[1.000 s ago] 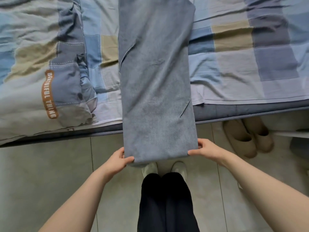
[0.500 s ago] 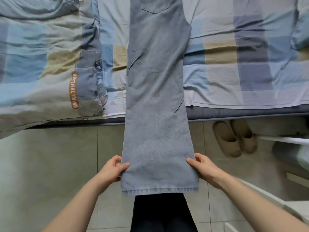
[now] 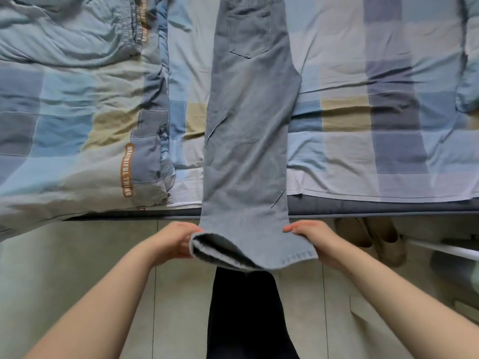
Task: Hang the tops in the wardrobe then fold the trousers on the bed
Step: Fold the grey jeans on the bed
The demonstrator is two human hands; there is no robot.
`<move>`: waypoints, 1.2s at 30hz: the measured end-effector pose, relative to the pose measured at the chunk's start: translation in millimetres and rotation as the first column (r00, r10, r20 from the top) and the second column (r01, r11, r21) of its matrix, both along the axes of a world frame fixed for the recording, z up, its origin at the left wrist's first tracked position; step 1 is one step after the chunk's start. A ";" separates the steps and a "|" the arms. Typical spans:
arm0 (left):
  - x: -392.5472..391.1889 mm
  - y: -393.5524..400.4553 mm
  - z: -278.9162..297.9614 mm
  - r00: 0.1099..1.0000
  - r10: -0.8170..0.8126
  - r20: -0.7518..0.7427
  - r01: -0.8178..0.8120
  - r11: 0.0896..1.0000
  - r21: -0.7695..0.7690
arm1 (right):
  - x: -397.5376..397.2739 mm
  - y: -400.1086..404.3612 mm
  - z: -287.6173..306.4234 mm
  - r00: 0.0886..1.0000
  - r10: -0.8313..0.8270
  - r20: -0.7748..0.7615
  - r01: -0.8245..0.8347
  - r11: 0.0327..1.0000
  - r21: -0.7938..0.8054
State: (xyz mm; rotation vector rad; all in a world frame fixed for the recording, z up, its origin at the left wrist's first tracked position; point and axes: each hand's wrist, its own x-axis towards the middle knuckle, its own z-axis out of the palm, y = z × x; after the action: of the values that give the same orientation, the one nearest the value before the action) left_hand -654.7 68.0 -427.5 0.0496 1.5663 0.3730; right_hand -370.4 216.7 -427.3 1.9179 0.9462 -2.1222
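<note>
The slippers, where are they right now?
In the head view, the beige slippers sit on the tiled floor at the right, partly tucked under the bed edge, just beyond the right hand holding the trouser hem.

We see a checked bedsheet in blue, grey, tan and pale squares spread flat across the mattress, its white hem lying along the near side. On the left of it lies a rumpled quilt in the same checks, and an orange label with white lettering runs down its near corner. Under the sheet's hem a dark grey mattress edge shows. Below that is a pale tiled floor. A pair of beige slippers sits on the floor, partly tucked beneath the mattress edge at right.
</note>
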 end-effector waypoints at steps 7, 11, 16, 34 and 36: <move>-73.4 111.5 -40.3 0.898 0.420 0.135 -0.435 0.894 0.113 | -52.4 123.4 -22.9 0.886 -0.454 -0.094 0.448 0.890 -0.082; -92.2 147.2 -88.4 0.941 0.267 -0.205 -0.249 0.962 0.112 | -66.2 161.8 -70.9 0.860 -0.510 -0.002 0.508 0.856 0.091; -52.7 109.8 -138.5 0.937 -0.214 -0.277 0.223 0.975 -0.001 | -64.8 107.3 -123.1 0.956 -0.075 0.283 0.070 0.997 0.029; -25.9 18.4 -139.0 0.950 0.125 -0.286 -0.088 0.987 0.136 | -24.6 -1.5 -128.9 0.944 -0.320 0.076 0.313 0.946 0.089; -24.4 14.3 -133.4 0.951 0.142 -0.276 -0.109 0.985 0.132 | -24.0 -5.3 -120.2 0.924 -0.373 0.080 0.366 0.926 0.098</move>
State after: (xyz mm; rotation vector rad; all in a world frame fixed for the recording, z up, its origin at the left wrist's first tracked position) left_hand -679.1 82.4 -561.0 0.0968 1.8363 0.5769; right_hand -394.5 211.5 -547.5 2.3795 0.7044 -2.1777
